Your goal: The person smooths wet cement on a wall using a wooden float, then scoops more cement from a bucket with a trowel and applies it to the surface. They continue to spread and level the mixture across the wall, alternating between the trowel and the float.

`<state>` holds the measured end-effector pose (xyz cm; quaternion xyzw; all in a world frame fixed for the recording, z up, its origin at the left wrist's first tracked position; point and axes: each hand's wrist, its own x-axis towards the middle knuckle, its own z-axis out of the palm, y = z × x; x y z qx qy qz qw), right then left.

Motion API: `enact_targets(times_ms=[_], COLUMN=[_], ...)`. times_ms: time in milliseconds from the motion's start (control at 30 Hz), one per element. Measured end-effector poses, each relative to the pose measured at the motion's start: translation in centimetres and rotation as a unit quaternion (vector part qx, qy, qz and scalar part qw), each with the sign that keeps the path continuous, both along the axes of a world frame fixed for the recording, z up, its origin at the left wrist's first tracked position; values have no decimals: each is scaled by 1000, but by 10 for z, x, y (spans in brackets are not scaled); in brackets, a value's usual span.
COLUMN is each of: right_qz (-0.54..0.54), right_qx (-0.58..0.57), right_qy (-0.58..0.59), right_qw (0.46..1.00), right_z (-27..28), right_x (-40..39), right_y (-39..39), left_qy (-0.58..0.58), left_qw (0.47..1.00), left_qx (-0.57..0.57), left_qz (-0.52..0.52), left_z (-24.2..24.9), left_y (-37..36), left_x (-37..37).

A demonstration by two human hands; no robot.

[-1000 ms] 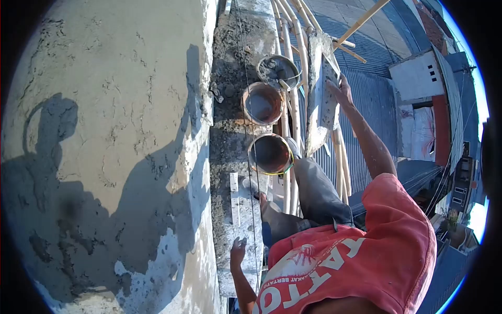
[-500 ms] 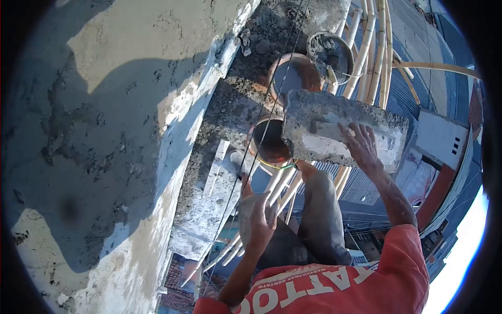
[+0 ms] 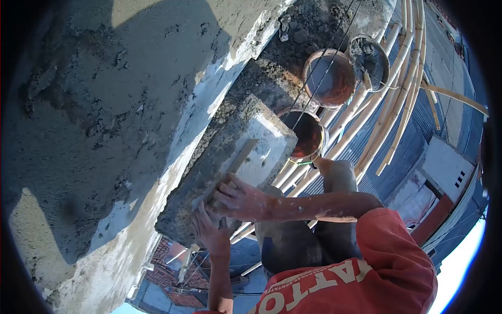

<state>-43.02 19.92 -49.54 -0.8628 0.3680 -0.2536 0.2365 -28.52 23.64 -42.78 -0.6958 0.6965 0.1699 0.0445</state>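
Observation:
A large, mortar-crusted plastering float point(image 3: 266, 162) lies slanted against or close beside the wet grey wall point(image 3: 130, 141); contact along its far edge cannot be made out. My right hand point(image 3: 243, 199) is closed around the lower end of the float's long handle. Just below it, my left hand point(image 3: 210, 227) grips the same end, its fingers curled at the handle and close to the right hand's. The underside of the float is hidden.
Two reddish buckets, one point(image 3: 329, 78) with greyish liquid and a darker one point(image 3: 300, 133), stand near a dark mortar bucket point(image 3: 368, 63). Bamboo poles point(image 3: 402, 68) run beside them. Thin cables point(image 3: 327, 65) cross the view. Rooftops point(image 3: 178, 277) lie far below.
The float has swung left and turned from lying crosswise to slanting along the wall. My left hand, earlier apart and holding nothing, has come onto it beside my right hand.

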Motion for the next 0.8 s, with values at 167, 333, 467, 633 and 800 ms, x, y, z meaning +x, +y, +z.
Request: enact_targets(times_ms=[167, 333, 467, 633, 800], right_qz=[34, -100, -347, -537, -515], right_qx=[55, 127, 190, 249, 345], right_qy=[-20, -72, 21, 77, 86], right_qw=[998, 984, 918, 802, 780], right_z=[-12, -33, -76, -119, -158], right_x=[50, -43, -164, -258, -262], right_y=[21, 20, 42, 105, 144], left_qy=[59, 18, -46, -13, 58], left_qw=[996, 998, 993, 993, 997], left_qx=[11, -24, -23, 8, 5], left_qz=[59, 51, 109, 121, 50], left_z=[-30, -82, -99, -142, -239], left_y=[32, 77, 71, 62, 51], left_x=[77, 163, 175, 190, 196])
